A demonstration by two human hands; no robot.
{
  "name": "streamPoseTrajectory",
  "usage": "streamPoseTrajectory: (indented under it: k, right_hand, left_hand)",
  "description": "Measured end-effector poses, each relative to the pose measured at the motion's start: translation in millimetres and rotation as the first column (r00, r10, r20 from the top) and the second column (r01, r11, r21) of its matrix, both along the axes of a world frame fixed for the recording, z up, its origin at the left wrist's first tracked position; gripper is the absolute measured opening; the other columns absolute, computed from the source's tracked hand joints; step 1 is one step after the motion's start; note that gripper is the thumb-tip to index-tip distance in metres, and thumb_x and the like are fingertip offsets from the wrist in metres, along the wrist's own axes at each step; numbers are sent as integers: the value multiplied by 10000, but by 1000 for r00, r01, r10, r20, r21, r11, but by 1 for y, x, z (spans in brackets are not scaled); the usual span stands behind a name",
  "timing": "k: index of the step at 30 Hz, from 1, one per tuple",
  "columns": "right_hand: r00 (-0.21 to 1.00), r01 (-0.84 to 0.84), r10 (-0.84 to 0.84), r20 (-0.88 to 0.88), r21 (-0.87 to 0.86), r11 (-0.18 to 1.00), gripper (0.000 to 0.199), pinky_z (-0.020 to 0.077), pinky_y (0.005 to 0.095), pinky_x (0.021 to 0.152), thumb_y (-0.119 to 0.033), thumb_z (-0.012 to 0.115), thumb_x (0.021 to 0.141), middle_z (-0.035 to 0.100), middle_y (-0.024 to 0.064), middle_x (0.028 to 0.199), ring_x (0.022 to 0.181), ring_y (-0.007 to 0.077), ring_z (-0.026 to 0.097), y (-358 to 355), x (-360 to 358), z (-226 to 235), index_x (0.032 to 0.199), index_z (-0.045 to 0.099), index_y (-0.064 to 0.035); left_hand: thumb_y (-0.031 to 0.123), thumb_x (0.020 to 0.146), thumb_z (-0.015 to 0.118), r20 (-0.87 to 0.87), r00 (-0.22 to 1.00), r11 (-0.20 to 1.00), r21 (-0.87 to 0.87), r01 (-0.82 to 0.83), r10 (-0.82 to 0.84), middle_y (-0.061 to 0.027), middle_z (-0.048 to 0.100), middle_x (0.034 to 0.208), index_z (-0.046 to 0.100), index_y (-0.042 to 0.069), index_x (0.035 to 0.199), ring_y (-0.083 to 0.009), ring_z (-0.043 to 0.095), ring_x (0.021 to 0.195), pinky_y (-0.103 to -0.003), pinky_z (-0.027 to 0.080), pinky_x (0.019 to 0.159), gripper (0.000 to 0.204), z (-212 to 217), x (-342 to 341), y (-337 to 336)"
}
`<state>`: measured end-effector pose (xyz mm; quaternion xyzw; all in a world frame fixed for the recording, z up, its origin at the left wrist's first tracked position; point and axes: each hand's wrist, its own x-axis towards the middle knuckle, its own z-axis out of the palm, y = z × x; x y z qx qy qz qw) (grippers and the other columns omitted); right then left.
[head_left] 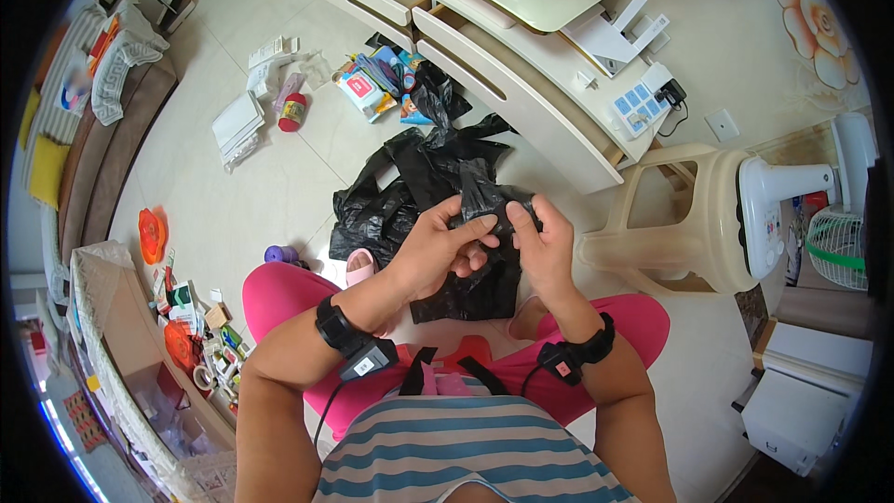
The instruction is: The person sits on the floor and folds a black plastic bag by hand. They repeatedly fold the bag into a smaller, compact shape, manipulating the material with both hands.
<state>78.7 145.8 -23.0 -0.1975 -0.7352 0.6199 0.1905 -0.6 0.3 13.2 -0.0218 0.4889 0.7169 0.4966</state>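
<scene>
Both my hands grip a black plastic bag (pixel 484 188) in front of me. My left hand (pixel 449 240) pinches its edge between thumb and fingers. A short way to the right, my right hand (pixel 538 237) pinches another part of the same plastic, thumb on top. More black plastic bags (pixel 386 210) lie crumpled on the floor below and to the left; I cannot tell where one ends and another begins. The lower part of the held plastic hangs down between my knees.
Open drawers (pixel 512 84) jut out ahead. A wipes pack (pixel 365 93), a red-lidded jar (pixel 291 112) and white boxes (pixel 238 126) lie on the floor ahead left. A beige plastic stool (pixel 666 214) with a fan stands right. A low table (pixel 140 354) with clutter beside it stands left.
</scene>
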Motion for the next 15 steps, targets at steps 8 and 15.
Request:
streamPoseTrajectory:
  k: [8,15]
  right_hand:
    - [998,-52,63,30,-288,956,264,370,204,465,-239,611,932,514,-21,621,538,41,464,-7,0,14,785,548,-29]
    - [997,-37,62,52,-391,920,250,385,184,478,-259,590,943,543,-24,667,550,31,469,-4,0,10,845,583,-29]
  left_hand:
    - [124,932,589,-185,982,998,54,-21,31,-62,621,793,581,35,1013,-86,534,566,-181,379,440,120,-15,2,-1]
    - [100,928,589,-456,888,998,-51,46,-65,-26,594,749,582,27,971,-55,522,565,-184,391,454,85,-17,5,-2]
